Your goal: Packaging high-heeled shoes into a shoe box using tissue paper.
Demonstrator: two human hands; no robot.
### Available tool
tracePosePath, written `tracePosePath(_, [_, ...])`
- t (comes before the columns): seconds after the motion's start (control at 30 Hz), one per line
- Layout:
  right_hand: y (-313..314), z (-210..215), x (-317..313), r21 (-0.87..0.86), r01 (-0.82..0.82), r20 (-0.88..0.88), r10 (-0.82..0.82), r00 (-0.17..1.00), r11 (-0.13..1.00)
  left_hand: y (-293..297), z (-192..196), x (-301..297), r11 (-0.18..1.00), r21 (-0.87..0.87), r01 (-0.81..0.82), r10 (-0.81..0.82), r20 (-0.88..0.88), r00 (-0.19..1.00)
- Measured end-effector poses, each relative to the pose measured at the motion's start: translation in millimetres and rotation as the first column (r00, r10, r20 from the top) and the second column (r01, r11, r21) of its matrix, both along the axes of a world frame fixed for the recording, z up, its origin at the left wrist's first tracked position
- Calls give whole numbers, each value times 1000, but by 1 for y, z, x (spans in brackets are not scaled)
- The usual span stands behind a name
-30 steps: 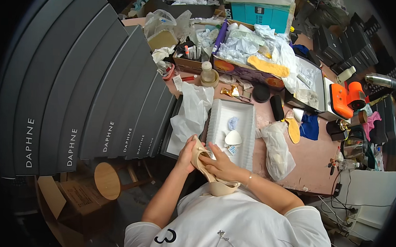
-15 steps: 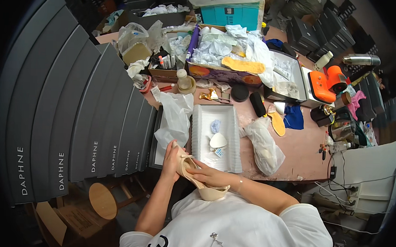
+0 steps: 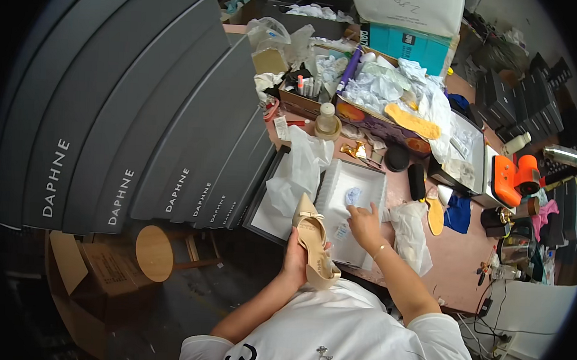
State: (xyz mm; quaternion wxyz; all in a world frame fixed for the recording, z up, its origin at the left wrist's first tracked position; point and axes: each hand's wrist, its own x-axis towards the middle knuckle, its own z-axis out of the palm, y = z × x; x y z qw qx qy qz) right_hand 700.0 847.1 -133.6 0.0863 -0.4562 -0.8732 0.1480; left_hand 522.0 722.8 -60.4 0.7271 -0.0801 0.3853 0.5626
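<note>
A beige pointed-toe shoe [image 3: 310, 235] with a small bow and an open back is held upright by my left hand [image 3: 293, 260], fingers wrapped round its side. My right hand [image 3: 365, 227] is over the white ridged box [image 3: 337, 176], fingers apart and pointing down into it. Just beyond the fingertips lies a crumpled pale-blue paper ball [image 3: 353, 196]. A small blue-and-white packet [image 3: 342, 231] rests in the box beside my right hand. Whatever lies directly under that hand is hidden.
Tall stacks of dark grey shoeboxes [image 3: 175, 111] wall off the left. White tissue [image 3: 298, 171] hangs over a grey box beside the white one. Farther back stand a carton of crumpled paper [image 3: 375, 122], yellow insoles [image 3: 435, 215] and an orange device [image 3: 514, 174]. A stool [image 3: 154, 253] stands below.
My right hand has let go of the shoe and moved over the white box. The shoe, now in my left hand alone, has turned more upright. The view has swung left.
</note>
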Motion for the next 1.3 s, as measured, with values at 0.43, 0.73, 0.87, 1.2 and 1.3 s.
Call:
tracePosePath(0.43, [-63,83,-69,-246,-95,-218,41,975,965,0,-11,12,993,113,29,-19,-86,996])
tracePosePath(0.73, [-66,84,-75,-186,-193,46,205,978,963,-3,-20,-3,999,26,34,-32,-69,997])
tracePosePath(0.87, [-43,109,-76,-221,-62,-19,59,998,973,2,-22,-3,1000,16,21,-20,-110,994])
tracePosePath(1.2, [-43,86,-66,-179,-8,-238,-35,971,984,15,-13,-1,985,131,109,-106,-31,994])
tracePosePath(1.3, [-35,59,-56,-273,-270,-536,87,840,923,8,-30,-5,977,102,190,-179,-103,978])
